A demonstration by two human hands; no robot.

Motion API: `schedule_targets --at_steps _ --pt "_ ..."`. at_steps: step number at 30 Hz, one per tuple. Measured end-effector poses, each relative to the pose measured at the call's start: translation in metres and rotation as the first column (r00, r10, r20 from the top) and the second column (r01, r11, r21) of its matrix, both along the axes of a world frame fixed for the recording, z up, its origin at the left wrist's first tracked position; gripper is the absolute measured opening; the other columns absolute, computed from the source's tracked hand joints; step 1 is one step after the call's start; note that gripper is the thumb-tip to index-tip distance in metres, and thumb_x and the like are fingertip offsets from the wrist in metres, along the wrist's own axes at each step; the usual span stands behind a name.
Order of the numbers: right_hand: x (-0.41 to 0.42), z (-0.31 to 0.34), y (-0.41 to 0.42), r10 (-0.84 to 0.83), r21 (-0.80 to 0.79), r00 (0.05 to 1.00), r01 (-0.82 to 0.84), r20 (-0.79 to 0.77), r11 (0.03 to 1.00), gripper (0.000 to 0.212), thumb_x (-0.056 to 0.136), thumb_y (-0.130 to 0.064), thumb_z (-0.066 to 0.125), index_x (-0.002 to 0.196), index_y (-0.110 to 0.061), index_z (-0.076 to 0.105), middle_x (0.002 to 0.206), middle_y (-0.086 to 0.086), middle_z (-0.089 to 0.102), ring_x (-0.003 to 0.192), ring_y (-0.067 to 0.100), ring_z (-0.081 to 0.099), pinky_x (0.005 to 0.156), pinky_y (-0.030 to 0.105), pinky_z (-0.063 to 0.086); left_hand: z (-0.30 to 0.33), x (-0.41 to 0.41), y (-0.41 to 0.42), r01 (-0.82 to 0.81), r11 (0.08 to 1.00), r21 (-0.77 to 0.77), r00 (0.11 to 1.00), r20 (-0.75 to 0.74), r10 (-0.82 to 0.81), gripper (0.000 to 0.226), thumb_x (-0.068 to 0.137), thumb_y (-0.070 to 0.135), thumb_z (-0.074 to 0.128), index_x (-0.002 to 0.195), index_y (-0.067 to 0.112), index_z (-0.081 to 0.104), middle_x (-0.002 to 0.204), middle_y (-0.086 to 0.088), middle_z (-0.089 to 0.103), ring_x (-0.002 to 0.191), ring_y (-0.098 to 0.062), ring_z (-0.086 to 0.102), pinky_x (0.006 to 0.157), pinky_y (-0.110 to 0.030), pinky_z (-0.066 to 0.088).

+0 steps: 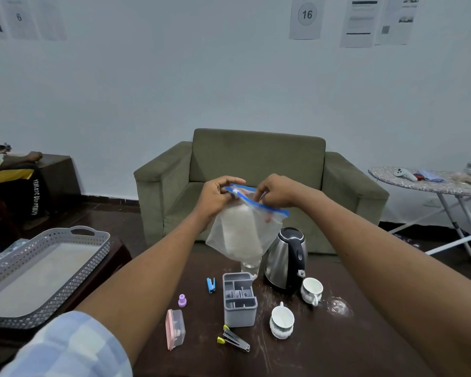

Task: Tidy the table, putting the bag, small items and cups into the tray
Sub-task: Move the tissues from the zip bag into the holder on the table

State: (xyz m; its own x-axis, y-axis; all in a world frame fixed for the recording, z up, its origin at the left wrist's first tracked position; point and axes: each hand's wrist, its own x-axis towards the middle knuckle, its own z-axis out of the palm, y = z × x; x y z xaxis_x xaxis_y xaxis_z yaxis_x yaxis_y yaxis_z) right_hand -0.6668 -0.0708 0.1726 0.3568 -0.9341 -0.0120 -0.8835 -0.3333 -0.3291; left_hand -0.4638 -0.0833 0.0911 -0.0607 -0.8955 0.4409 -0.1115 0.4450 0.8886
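Nearest the lens I note a blue-and-white checked sleeve (pixel 74 346) on the left forearm, with both bare arms reaching forward over the dark table (pixel 365 344). My left hand (pixel 215 197) is closed in a pinch on the left end of the blue zip strip of the clear bag (pixel 239 229); my right hand (pixel 276 193) pinches the same strip further along, fingers curled down over it. I hold the bag in the air above the table, its lower edge hanging just over a clear glass (pixel 250 266), and it contains something pale that I cannot identify. Beside the glass stands a steel kettle (pixel 286 258). In front of it are two white cups, the far cup (pixel 312 290) near the kettle base and the near cup (pixel 282 321) closer to me. A grey divided organizer (pixel 239 300) stands upright mid-table. Left of it lie a blue clip (pixel 210 284), a purple cap (pixel 182 300) and a pink-lidded box (pixel 175 332); a yellow-tipped stapler (pixel 234 340) lies just in front of the organizer. At far left the grey perforated tray (pixel 65 273) rests on a separate lower surface, apart from the bag. Behind the table sits an olive armchair (pixel 259 164).
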Motion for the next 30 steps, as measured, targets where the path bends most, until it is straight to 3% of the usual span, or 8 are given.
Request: schedule_targets --at_steps 4,7,11,14,17,21,23,30 --pt "0.006 -0.008 -0.004 0.056 0.037 0.996 -0.054 -0.064 0.998 0.022 0.083 -0.019 0.073 0.100 -0.028 0.084 0.072 -0.005 0.073 0.077 0.021 0.064 0.082 0.036 0.058 0.002 -0.006 0.001 0.007 1.000 -0.004 1.000 -0.027 -0.007 0.029 0.083 -0.007 0.071 0.110 0.001 0.078 0.106 -0.020 0.080 0.092 -0.021 0.075 0.090 -0.040 0.060" --pt "0.016 -0.014 -0.005 0.023 -0.024 0.992 -0.027 -0.124 0.999 0.019 0.080 -0.031 0.081 0.082 -0.014 0.072 0.058 -0.004 0.061 0.061 0.022 0.063 0.056 0.028 0.046 0.009 -0.014 0.001 0.030 1.000 -0.005 0.998 -0.059 -0.030 0.027 0.081 0.001 0.072 0.107 0.002 0.080 0.108 -0.017 0.080 0.093 -0.018 0.075 0.091 -0.041 0.062" --pt "0.028 -0.023 -0.007 -0.046 -0.161 0.994 0.030 -0.101 0.987 0.030 0.086 -0.010 0.060 0.059 -0.015 0.047 0.058 0.003 0.051 0.058 0.030 0.056 0.046 0.025 0.034 0.015 -0.020 0.001 0.064 0.998 0.026 0.993 -0.105 -0.061 0.022 0.088 -0.002 0.070 0.108 0.001 0.080 0.111 -0.019 0.079 0.095 -0.024 0.075 0.094 -0.047 0.061" --pt "0.027 -0.026 -0.007 -0.074 -0.195 0.997 0.066 -0.030 0.979 0.032 0.085 -0.002 0.054 0.056 -0.016 0.050 0.059 0.004 0.050 0.061 0.032 0.056 0.052 0.026 0.041 0.015 -0.016 0.005 0.071 0.996 0.046 0.992 -0.107 -0.066 0.024 0.090 0.004 0.072 0.112 0.005 0.079 0.113 -0.014 0.080 0.098 -0.022 0.075 0.094 -0.041 0.062" --pt "0.019 -0.026 -0.008 -0.063 -0.144 0.991 0.080 0.121 0.986 0.016 0.085 -0.005 0.070 0.072 -0.012 0.077 0.067 0.009 0.065 0.054 0.027 0.059 0.042 0.022 0.045 0.005 0.003 0.008 0.120 0.982 0.143 0.988 0.084 -0.133 0.029 0.086 0.022 0.076 0.115 0.020 0.078 0.106 0.008 0.080 0.090 -0.001 0.071 0.073 -0.014 0.055" --pt "0.005 -0.022 -0.013 -0.059 -0.154 0.956 0.107 0.288 0.982 0.005 0.083 -0.014 0.085 0.088 -0.013 0.084 0.070 0.007 0.069 0.051 0.016 0.057 0.044 0.020 0.046 -0.023 0.031 0.009 0.139 0.935 0.327 0.941 0.249 -0.227 0.035 0.085 0.000 0.080 0.120 0.002 0.074 0.111 -0.023 0.078 0.091 -0.022 0.071 0.081 -0.036 0.059" --pt "0.000 -0.022 -0.014 -0.073 -0.190 0.950 0.136 0.303 0.972 0.006 0.085 -0.015 0.083 0.090 -0.013 0.085 0.072 0.005 0.071 0.054 0.010 0.059 0.052 0.018 0.046 -0.035 0.042 0.010 0.099 0.936 0.339 0.937 0.284 -0.202 0.031 0.087 -0.009 0.076 0.118 -0.009 0.074 0.110 -0.031 0.076 0.083 -0.024 0.074 0.079 -0.032 0.064" --pt "-0.025 -0.043 -0.014 -0.131 -0.228 0.787 0.327 0.603 0.917 0.004 0.087 -0.013 0.080 0.090 -0.014 0.083 0.085 0.010 0.076 0.079 0.021 0.070 0.055 0.017 0.052 -0.062 0.089 0.014 -0.173 0.940 0.295 0.878 0.479 0.011 0.031 0.087 -0.017 0.064 0.104 0.001 0.082 0.098 -0.025 0.079 0.085 -0.025 0.068 0.081 -0.032 0.055"
